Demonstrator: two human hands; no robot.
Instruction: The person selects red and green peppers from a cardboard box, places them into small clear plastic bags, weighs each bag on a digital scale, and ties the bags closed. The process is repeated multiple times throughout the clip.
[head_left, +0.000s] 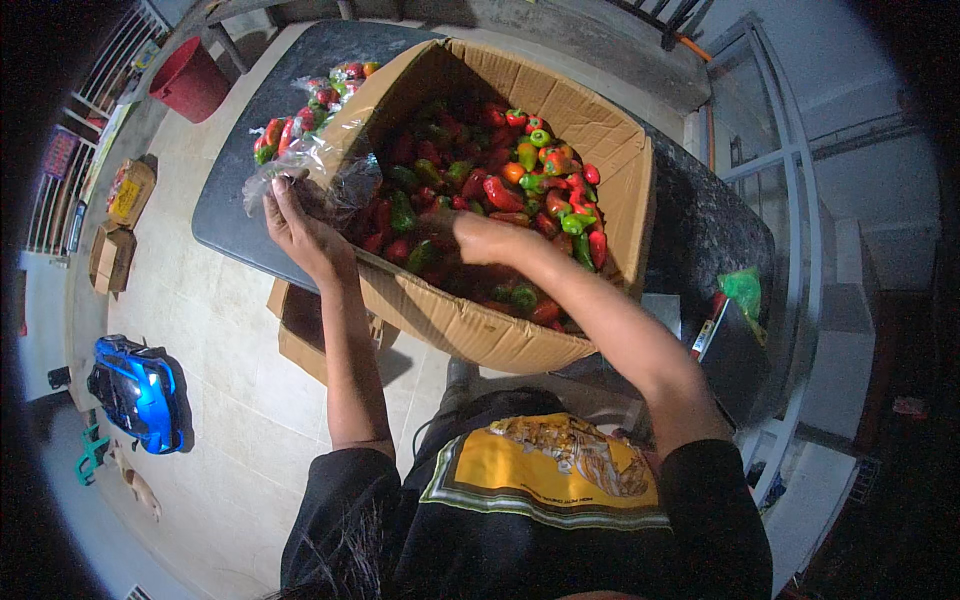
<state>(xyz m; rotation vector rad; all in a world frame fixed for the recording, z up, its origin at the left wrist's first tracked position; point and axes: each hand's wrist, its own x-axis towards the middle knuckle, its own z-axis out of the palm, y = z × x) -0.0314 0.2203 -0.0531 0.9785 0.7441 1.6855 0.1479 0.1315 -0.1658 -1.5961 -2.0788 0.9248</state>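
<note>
A large cardboard box stands at the dark table's near edge, holding many red, green and orange peppers. At the box's left wall, my left hand holds a clear plastic bag that spreads over the rim; its contents cannot be made out. My right hand reaches down among the peppers inside the box, its fingers hidden in shadow, so what they touch is unclear. Beyond the bag, filled clear bags of peppers lie on the tabletop.
The dark table extends on both sides of the box. At right lie a green plastic bag and a marker-like item. An open carton sits below on the floor. A red bucket and blue toy car stand left.
</note>
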